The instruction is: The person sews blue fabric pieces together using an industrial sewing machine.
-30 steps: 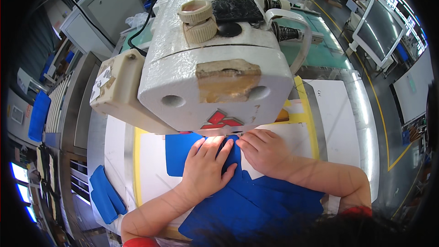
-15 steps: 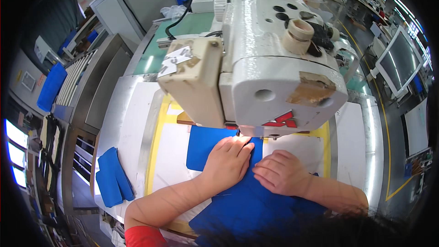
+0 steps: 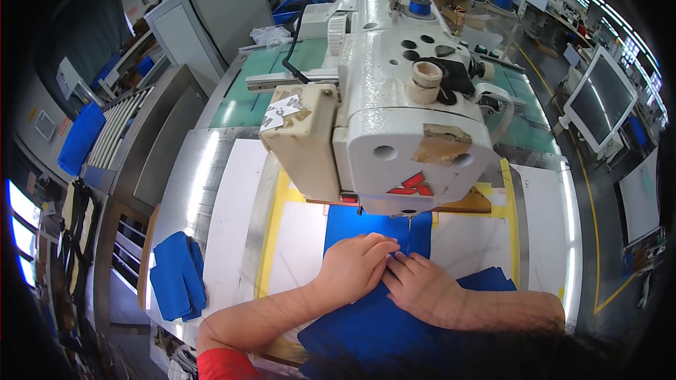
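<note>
A blue fabric piece [image 3: 362, 225] lies flat under the head of a white sewing machine [image 3: 415, 162], with a straight seam or edge line near its right side. Just in front of the machine head, my left hand [image 3: 355, 264] is closed on the blue fabric, its fingertips pinched together. Touching it from the right, my right hand [image 3: 422, 288] has its fingers curled in at the same spot. What exactly lies between the fingertips is hidden. More blue fabric [image 3: 366, 331] spreads beneath both hands toward me.
A small stack of blue fabric pieces [image 3: 177, 274] lies at the left of the table. Yellow tape [image 3: 271, 246] frames the white work plate. A blue thread spool [image 3: 420, 5] sits on the machine. To the right stands a screen [image 3: 602, 98].
Both hands have drawn back toward me from the machine head and come together, fingers now curled. The fabric under the head is more exposed. The view has shifted slightly.
</note>
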`<state>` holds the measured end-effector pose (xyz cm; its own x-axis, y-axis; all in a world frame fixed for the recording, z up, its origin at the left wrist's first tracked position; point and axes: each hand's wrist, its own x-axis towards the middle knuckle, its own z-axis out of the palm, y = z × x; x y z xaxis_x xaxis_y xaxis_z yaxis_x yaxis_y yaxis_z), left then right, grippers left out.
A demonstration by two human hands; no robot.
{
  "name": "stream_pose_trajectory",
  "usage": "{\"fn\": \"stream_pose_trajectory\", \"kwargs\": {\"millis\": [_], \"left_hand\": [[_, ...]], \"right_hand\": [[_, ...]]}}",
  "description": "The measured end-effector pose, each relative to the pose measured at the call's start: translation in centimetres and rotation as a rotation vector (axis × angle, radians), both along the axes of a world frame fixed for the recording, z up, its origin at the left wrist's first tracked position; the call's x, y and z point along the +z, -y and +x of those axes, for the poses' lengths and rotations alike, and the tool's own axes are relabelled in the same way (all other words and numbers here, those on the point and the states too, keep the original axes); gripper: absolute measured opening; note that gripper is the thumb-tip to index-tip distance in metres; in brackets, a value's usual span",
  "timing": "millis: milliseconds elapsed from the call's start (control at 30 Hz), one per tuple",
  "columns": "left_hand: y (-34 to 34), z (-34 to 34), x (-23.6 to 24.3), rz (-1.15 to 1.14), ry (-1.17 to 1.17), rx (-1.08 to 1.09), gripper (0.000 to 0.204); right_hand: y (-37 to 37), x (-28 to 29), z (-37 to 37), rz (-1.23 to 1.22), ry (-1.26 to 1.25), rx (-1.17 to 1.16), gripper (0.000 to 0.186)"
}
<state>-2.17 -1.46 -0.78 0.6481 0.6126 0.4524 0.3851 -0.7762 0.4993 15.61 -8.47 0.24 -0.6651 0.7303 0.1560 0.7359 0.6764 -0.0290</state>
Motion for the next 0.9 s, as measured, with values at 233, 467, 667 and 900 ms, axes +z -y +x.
{"fn": "stream_pose_trajectory", "kwargs": {"millis": [233,467,667,900], "left_hand": [[0.0,-5.3,0.3,0.135,-0.026,-0.095,0.028],[-1.0,-5.1,0.5,0.266,0.065,-0.210,0.027],[-1.5,-8.1,-2.4,0.302,0.154,-0.282,0.026],[-3.0,-6.4,-2.4,0.418,0.017,-0.387,0.028]], "right_hand": [[-0.9,-1.8,-0.5,0.230,0.029,-0.115,0.027],[-0.8,-2.8,0.1,0.126,-0.150,-0.198,0.032],[3.3,3.8,3.6,0.226,-0.609,-0.508,0.048],[17.9,4.7,20.5,0.638,-0.420,-1.589,0.029]]}}
